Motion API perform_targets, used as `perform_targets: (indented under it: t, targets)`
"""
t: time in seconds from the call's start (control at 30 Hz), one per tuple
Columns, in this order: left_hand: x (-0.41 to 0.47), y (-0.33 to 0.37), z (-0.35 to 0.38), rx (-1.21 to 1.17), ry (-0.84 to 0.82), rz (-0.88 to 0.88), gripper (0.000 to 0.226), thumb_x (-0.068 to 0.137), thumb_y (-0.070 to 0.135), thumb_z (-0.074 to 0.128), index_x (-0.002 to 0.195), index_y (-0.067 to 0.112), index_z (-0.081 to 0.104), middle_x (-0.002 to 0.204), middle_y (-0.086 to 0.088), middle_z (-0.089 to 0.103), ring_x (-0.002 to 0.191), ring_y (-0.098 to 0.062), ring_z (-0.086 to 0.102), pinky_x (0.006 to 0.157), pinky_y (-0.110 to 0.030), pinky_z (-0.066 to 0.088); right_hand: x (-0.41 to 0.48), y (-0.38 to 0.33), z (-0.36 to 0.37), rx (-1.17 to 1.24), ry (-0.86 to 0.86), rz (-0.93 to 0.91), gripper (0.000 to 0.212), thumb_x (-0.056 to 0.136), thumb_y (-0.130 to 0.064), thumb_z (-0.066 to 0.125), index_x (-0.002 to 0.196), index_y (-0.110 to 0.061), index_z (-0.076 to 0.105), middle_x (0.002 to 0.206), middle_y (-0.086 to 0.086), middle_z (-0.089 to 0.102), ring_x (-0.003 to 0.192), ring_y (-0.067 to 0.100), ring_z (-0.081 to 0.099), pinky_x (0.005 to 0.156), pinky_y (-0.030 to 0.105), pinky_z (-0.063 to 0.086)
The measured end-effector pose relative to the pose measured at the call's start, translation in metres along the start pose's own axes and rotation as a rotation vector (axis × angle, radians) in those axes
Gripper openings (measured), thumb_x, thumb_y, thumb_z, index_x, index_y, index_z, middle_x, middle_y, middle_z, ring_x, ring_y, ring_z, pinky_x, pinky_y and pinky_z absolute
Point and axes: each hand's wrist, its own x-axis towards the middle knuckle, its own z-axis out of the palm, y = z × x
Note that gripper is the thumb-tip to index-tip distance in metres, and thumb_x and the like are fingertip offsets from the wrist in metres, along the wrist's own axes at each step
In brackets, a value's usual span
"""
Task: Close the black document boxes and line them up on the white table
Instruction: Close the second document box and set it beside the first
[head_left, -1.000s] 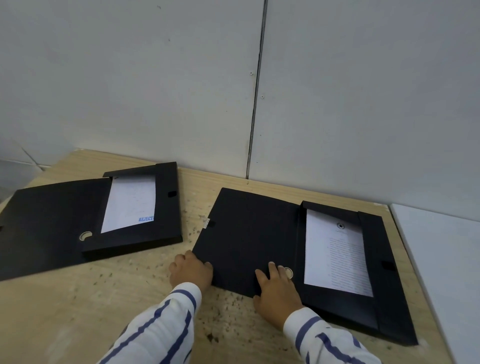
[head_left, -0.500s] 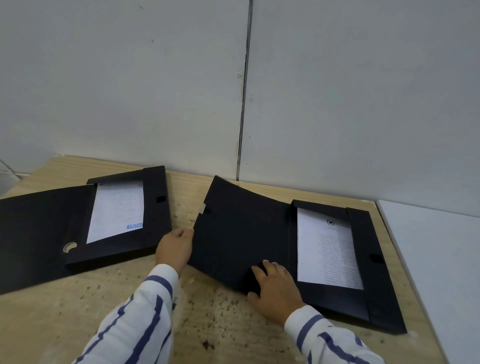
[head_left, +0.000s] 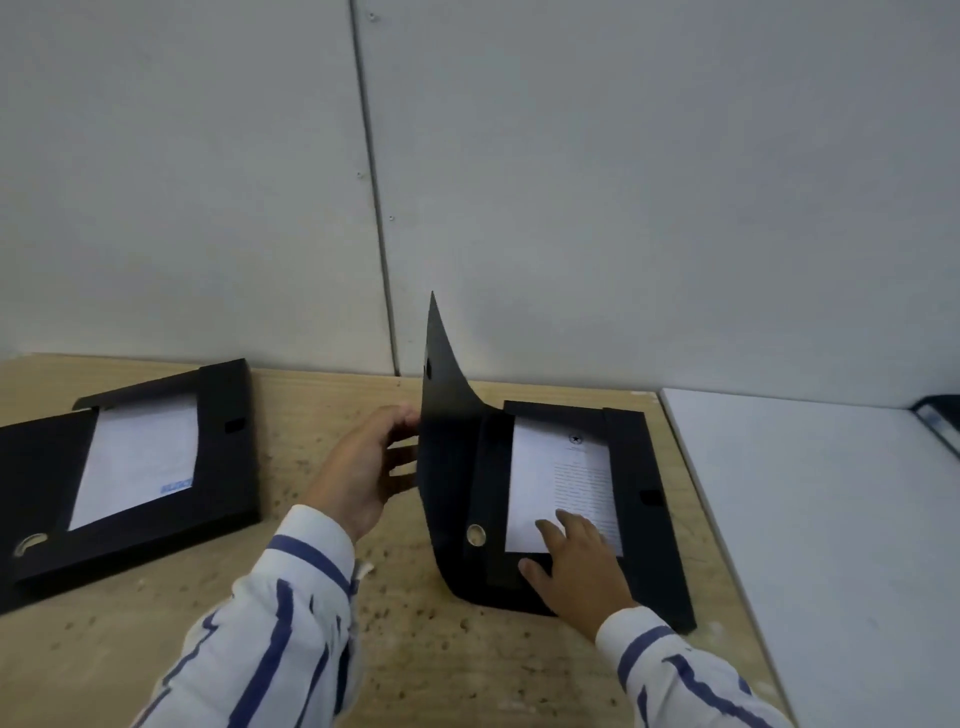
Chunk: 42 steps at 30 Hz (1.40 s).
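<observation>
Two black document boxes lie open on a worn wooden table. The right box (head_left: 631, 499) holds a printed white sheet (head_left: 561, 478). Its lid flap (head_left: 447, 441) stands almost upright, bent, with my left hand (head_left: 363, 467) gripping its outer edge. My right hand (head_left: 576, 566) rests flat on the box's near end, fingers spread over the sheet's lower edge. The left box (head_left: 223, 467) lies open with a white sheet inside and its lid spread flat to the left. The white table (head_left: 831, 519) adjoins on the right.
The wooden table (head_left: 311, 623) is speckled with dark spots and butts against a grey panelled wall (head_left: 571, 208). A dark object (head_left: 940, 421) lies at the far right edge of the white table.
My left hand has lifted the right box's lid from flat to nearly upright. My right hand has shifted from the lid onto the box's near end and sheet.
</observation>
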Motion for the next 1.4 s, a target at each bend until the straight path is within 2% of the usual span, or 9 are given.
perform_targets:
  t: [0.13, 0.3, 0.47, 0.7, 0.87, 0.97, 1.07, 1.23, 1.4]
  targets:
    - [0.008, -0.016, 0.055, 0.144, 0.079, 0.034, 0.033, 0.092, 0.040, 0.049, 0.113, 0.019, 0.062, 0.103, -0.002, 0.067, 0.098, -0.023, 0.064, 0.084, -0.041, 0.052, -0.011, 0.039, -0.013, 0.011, 0.034, 0.076, 0.061, 0.091, -0.054, 0.042, 0.142, -0.023, 0.032, 0.155, 0.009, 0.025, 0.144, 0.027, 0.019, 0.117, 0.041, 0.022]
    - [0.023, -0.053, 0.107, 0.428, 0.091, 0.100, 0.022, 0.095, 0.035, 0.048, 0.112, 0.025, 0.059, 0.114, -0.012, 0.066, 0.098, -0.026, 0.063, 0.091, -0.049, 0.053, -0.020, 0.077, -0.024, 0.108, 0.004, 0.127, 0.059, 0.092, -0.048, 0.047, 0.142, -0.020, 0.035, 0.157, 0.009, 0.022, 0.145, 0.029, 0.015, 0.118, 0.040, 0.022]
    - [0.039, -0.093, 0.127, 0.792, 0.117, 0.024, 0.056, 0.091, 0.051, 0.048, 0.139, 0.022, 0.045, 0.143, -0.008, 0.047, 0.128, -0.029, 0.047, 0.110, -0.045, 0.037, -0.022, 0.102, -0.035, 0.332, 0.030, 0.157, 0.051, 0.093, -0.035, 0.051, 0.141, -0.018, 0.038, 0.149, 0.007, 0.038, 0.135, 0.024, 0.038, 0.111, 0.036, 0.037]
    - [0.048, -0.135, 0.132, 1.048, 0.119, -0.048, 0.073, 0.086, 0.059, 0.049, 0.148, 0.025, 0.030, 0.159, -0.004, 0.023, 0.145, -0.030, 0.023, 0.117, -0.047, 0.025, -0.023, 0.125, -0.048, 0.908, 0.135, 0.207, 0.030, 0.100, -0.039, 0.033, 0.120, -0.031, 0.054, 0.115, -0.004, 0.065, 0.108, 0.018, 0.061, 0.098, 0.043, 0.050]
    - [0.051, -0.151, 0.137, 1.210, 0.161, -0.054, 0.077, 0.083, 0.063, 0.048, 0.149, 0.029, 0.026, 0.161, -0.002, 0.018, 0.147, -0.029, 0.016, 0.118, -0.048, 0.023, -0.021, 0.135, -0.047, 0.905, 0.143, 0.220, 0.037, 0.097, -0.053, 0.022, 0.112, -0.041, 0.053, 0.112, -0.011, 0.060, 0.106, 0.011, 0.056, 0.090, 0.030, 0.043]
    - [0.050, -0.158, 0.140, 1.316, 0.178, -0.072, 0.078, 0.083, 0.065, 0.046, 0.150, 0.031, 0.021, 0.162, 0.000, 0.013, 0.148, -0.029, 0.011, 0.119, -0.050, 0.021, -0.022, 0.134, -0.051, 0.864, 0.066, 0.178, 0.033, 0.097, -0.045, 0.038, 0.127, -0.033, 0.046, 0.123, -0.007, 0.058, 0.115, 0.016, 0.055, 0.097, 0.036, 0.046]
    - [0.049, -0.161, 0.144, 1.363, 0.183, -0.094, 0.078, 0.084, 0.065, 0.044, 0.150, 0.031, 0.018, 0.163, 0.000, 0.010, 0.149, -0.030, 0.006, 0.120, -0.050, 0.018, -0.022, 0.132, -0.048, 0.717, 0.047, 0.171, 0.055, 0.093, -0.030, 0.054, 0.141, -0.022, 0.029, 0.139, 0.001, 0.049, 0.125, 0.022, 0.050, 0.104, 0.041, 0.045]
    - [0.047, -0.160, 0.143, 1.398, 0.161, -0.095, 0.077, 0.087, 0.059, 0.048, 0.151, 0.029, 0.019, 0.163, 0.000, 0.007, 0.150, -0.029, 0.004, 0.120, -0.046, 0.015, -0.027, 0.128, -0.025, 0.583, -0.053, 0.210, 0.066, 0.095, -0.027, 0.050, 0.149, -0.015, 0.013, 0.150, 0.006, 0.033, 0.136, 0.025, 0.037, 0.110, 0.038, 0.039]
    - [0.042, -0.155, 0.125, 1.009, 0.258, -0.158, 0.079, 0.082, 0.041, 0.068, 0.146, 0.016, 0.030, 0.150, -0.011, 0.036, 0.135, -0.031, 0.040, 0.112, -0.047, 0.037, -0.028, 0.124, -0.018, 0.616, -0.065, 0.271, 0.066, 0.098, -0.025, 0.044, 0.150, -0.015, 0.006, 0.150, 0.009, 0.033, 0.136, 0.026, 0.036, 0.110, 0.038, 0.038]
